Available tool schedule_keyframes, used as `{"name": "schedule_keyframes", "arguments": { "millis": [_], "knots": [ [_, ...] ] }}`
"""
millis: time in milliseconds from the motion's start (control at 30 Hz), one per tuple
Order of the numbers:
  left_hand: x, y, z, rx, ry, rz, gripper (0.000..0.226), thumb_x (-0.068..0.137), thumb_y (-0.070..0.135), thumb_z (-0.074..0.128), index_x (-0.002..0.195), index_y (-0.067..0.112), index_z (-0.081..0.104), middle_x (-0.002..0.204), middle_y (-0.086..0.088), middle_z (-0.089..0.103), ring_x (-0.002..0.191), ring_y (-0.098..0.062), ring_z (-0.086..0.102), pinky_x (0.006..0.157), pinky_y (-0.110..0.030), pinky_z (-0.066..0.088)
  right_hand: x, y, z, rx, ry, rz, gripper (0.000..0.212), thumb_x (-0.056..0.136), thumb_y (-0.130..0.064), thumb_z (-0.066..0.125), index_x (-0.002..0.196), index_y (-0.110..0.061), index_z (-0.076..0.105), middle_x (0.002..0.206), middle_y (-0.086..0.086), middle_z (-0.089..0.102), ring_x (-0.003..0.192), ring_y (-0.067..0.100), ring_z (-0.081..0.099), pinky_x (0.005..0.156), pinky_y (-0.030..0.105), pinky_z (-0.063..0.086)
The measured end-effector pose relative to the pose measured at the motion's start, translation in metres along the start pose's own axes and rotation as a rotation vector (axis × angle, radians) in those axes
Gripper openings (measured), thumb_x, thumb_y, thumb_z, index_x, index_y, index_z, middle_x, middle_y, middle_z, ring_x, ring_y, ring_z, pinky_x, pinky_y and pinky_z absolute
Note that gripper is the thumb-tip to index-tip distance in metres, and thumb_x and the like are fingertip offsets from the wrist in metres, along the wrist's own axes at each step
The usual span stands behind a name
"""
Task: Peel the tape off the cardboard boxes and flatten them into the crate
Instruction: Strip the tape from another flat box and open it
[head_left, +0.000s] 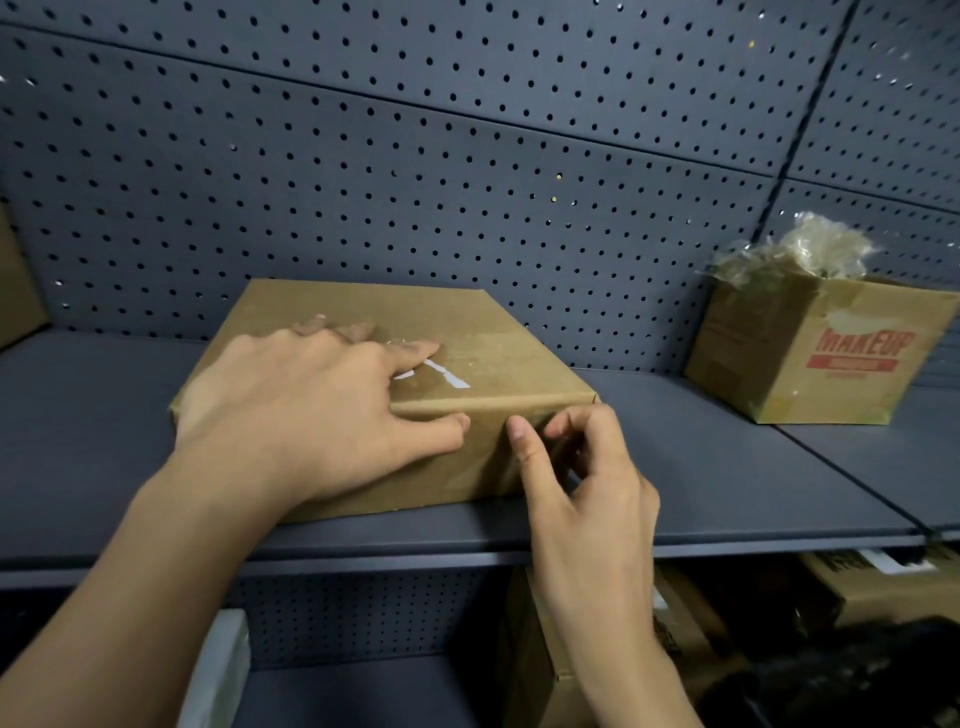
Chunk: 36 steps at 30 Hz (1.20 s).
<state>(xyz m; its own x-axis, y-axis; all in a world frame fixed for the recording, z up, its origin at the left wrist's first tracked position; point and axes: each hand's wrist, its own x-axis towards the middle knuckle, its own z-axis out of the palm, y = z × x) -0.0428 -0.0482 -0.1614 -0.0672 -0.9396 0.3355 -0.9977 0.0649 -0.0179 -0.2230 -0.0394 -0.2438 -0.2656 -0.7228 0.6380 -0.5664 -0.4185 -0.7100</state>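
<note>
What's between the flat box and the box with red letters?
Nothing. The head view shows only bare shelf between the flat box and the red-lettered box.

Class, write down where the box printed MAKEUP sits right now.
Head view: the MAKEUP box sits on the right of the grey shelf, near the pegboard, well right of the flat box.

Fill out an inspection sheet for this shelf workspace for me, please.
Surface: dark shelf, with boxes standing on it.
Job's things: flat cardboard box closed, white tape scrap on top; MAKEUP box at right, crumpled tape wad at its top; no crate in view.
Clutter: lower-shelf boxes.
Hands: left hand presses flat on the flat cardboard box; right hand has curled fingers at its front corner, grip unclear.
Cables: nothing seen.
Surroundings: perforated back panel.
</note>
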Motion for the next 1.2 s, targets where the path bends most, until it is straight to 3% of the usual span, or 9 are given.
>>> {"name": "schedule_keyframes", "arguments": {
  "millis": [200, 367, 433, 567, 667, 733, 933, 1067, 1200],
  "knots": [
    [0.000, 0.000, 0.001, -0.005, 0.003, 0.002, 0.094, 0.053, 0.099, 0.005, 0.141, 0.069, 0.013, 0.159, 0.019, 0.029, 0.145, -0.020, 0.033, 0.103, -0.044, 0.039, -0.002, -0.002, 0.003, 0.061, -0.013, 0.014, 0.022, 0.093, -0.049, 0.061, 0.089, -0.028, 0.057, 0.087, -0.012, 0.065, 0.115, 0.030, 0.061, 0.084, 0.040, 0.052],
    [0.001, -0.001, 0.002, -0.001, 0.024, 0.013, 0.094, 0.054, 0.099, 0.005, 0.142, 0.067, 0.016, 0.157, 0.020, 0.034, 0.143, -0.019, 0.036, 0.099, -0.043, 0.041, -0.004, -0.002, 0.008, 0.124, 0.043, 0.034, 0.012, 0.091, -0.042, 0.062, 0.084, -0.035, 0.058, 0.114, -0.003, 0.072, 0.129, -0.024, 0.033, 0.087, 0.023, 0.043],
    [0.001, -0.002, 0.002, -0.011, 0.027, 0.012, 0.095, 0.054, 0.098, 0.006, 0.142, 0.067, 0.017, 0.156, 0.020, 0.035, 0.143, -0.018, 0.036, 0.099, -0.043, 0.041, -0.006, -0.006, 0.009, 0.103, 0.070, 0.043, 0.015, 0.090, -0.037, 0.064, 0.077, -0.035, 0.058, 0.135, 0.008, 0.063, 0.111, -0.042, 0.025, 0.081, 0.030, 0.044],
    [0.001, -0.002, 0.003, -0.009, 0.043, 0.014, 0.095, 0.054, 0.099, 0.006, 0.142, 0.067, 0.019, 0.155, 0.019, 0.037, 0.141, -0.019, 0.039, 0.099, -0.044, 0.042, -0.008, -0.014, 0.014, 0.089, 0.081, 0.072, 0.016, 0.090, -0.035, 0.061, 0.075, -0.036, 0.056, 0.150, 0.003, 0.050, 0.113, -0.031, 0.039, 0.083, 0.034, 0.040],
    [0.001, -0.002, 0.003, -0.011, 0.042, 0.011, 0.095, 0.054, 0.099, 0.006, 0.142, 0.067, 0.018, 0.155, 0.019, 0.036, 0.141, -0.019, 0.039, 0.099, -0.044, 0.042, -0.007, -0.015, 0.016, 0.085, 0.084, 0.063, 0.016, 0.091, -0.034, 0.056, 0.076, -0.034, 0.053, 0.138, 0.003, 0.055, 0.113, 0.026, 0.061, 0.085, 0.042, 0.047],
    [0.001, -0.002, 0.003, -0.012, 0.043, 0.008, 0.095, 0.053, 0.099, 0.006, 0.141, 0.068, 0.018, 0.156, 0.019, 0.035, 0.140, -0.019, 0.040, 0.098, -0.044, 0.043, -0.005, -0.012, 0.014, 0.082, 0.069, 0.069, 0.018, 0.093, -0.029, 0.055, 0.076, -0.031, 0.051, 0.123, 0.005, 0.060, 0.111, 0.034, 0.059, 0.084, 0.047, 0.049],
    [0.003, -0.003, 0.004, -0.010, 0.029, 0.008, 0.093, 0.053, 0.100, 0.006, 0.141, 0.069, 0.014, 0.158, 0.018, 0.033, 0.138, -0.022, 0.043, 0.097, -0.045, 0.043, -0.002, 0.001, 0.002, 0.127, 0.076, 0.095, 0.023, 0.093, -0.012, 0.056, 0.074, -0.019, 0.045, 0.080, -0.011, 0.056, 0.065, 0.007, 0.047, 0.061, 0.018, 0.037],
    [0.003, -0.005, 0.003, -0.012, 0.013, 0.006, 0.095, 0.051, 0.102, 0.004, 0.141, 0.070, 0.012, 0.158, 0.019, 0.032, 0.140, -0.021, 0.040, 0.097, -0.045, 0.043, 0.001, 0.007, -0.010, 0.217, 0.051, 0.156, 0.015, 0.088, -0.019, 0.054, 0.076, -0.012, 0.050, 0.094, -0.039, 0.063, 0.071, -0.010, 0.055, 0.064, 0.005, 0.040],
    [0.003, -0.004, 0.003, -0.011, 0.011, 0.006, 0.095, 0.050, 0.101, 0.004, 0.140, 0.071, 0.013, 0.158, 0.020, 0.031, 0.141, -0.021, 0.038, 0.098, -0.045, 0.043, 0.001, 0.008, -0.017, 0.312, 0.009, 0.172, 0.016, 0.092, -0.015, 0.063, 0.077, -0.020, 0.059, 0.095, -0.018, 0.070, 0.082, -0.008, 0.062, 0.072, 0.006, 0.041]
  ]
}}
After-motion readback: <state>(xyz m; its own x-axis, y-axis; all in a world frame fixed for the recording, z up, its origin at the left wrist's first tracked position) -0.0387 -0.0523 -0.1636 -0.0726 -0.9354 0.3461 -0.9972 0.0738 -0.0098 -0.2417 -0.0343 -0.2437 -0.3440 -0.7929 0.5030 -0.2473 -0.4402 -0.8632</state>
